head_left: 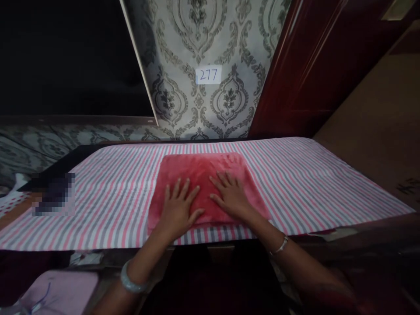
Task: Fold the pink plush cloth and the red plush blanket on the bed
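Note:
A plush red mat (203,168), roughly rectangular with rounded corners, lies flat on a striped cloth (118,188). On its left front part rests my left hand (179,210), palm down with the fingers spread. My right hand (231,194) lies flat on the right half of the mat, its fingers apart too. Both palms touch the pile, and neither hand grips anything. Patches of lighter and darker red show on the mat's surface, most of all near its far right corner.
The pink, grey and white cloth covers a table against a patterned wall (200,105) bearing a paper marked 277 (208,75). A dark screen (72,57) hangs at the left. A dark red wooden panel (302,65) stands at the right. A pink stool-like seat (62,288) is at lower left.

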`<state>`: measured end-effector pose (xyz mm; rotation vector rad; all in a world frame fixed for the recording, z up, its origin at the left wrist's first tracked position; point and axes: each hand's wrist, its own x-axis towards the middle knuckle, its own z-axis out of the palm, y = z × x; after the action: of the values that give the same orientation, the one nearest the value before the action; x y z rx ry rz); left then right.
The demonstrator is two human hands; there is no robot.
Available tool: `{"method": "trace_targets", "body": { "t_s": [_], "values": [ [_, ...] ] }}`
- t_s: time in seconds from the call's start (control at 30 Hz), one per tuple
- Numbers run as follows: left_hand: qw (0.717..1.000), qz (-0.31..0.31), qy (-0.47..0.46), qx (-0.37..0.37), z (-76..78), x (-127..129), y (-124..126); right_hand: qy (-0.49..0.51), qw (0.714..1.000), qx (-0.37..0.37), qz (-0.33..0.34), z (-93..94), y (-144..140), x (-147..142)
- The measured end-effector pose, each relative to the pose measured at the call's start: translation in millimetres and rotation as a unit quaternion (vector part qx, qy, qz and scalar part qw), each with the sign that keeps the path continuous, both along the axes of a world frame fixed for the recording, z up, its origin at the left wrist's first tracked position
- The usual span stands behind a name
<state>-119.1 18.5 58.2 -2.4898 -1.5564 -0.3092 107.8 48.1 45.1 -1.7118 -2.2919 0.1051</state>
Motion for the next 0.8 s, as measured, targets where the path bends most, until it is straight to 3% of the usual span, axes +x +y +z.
{"method": "trace_targets", "body": {
  "t_s": [0.17,0.47,0.67,0.8],
  "values": [
    [1.000,-0.020,-0.017,0.012,-32.7,7,-5,-0.005,1.000,-0.010,-0.012,-11.2,-15,0],
    [0.998,-0.040,-0.022,0.038,-30.4,-5,-10,0.002,1.000,0.010,-0.001,-12.3,-16,7],
    [0.998,-0.007,-0.020,0.057,-33.6,-47,-32,0.011,0.998,0.050,-0.027,-28.3,-50,53],
    [0.996,0.006,-0.079,0.043,-42.3,-79,-44,0.093,0.990,0.089,-0.050,-50.1,-77,86]
  ]
}}
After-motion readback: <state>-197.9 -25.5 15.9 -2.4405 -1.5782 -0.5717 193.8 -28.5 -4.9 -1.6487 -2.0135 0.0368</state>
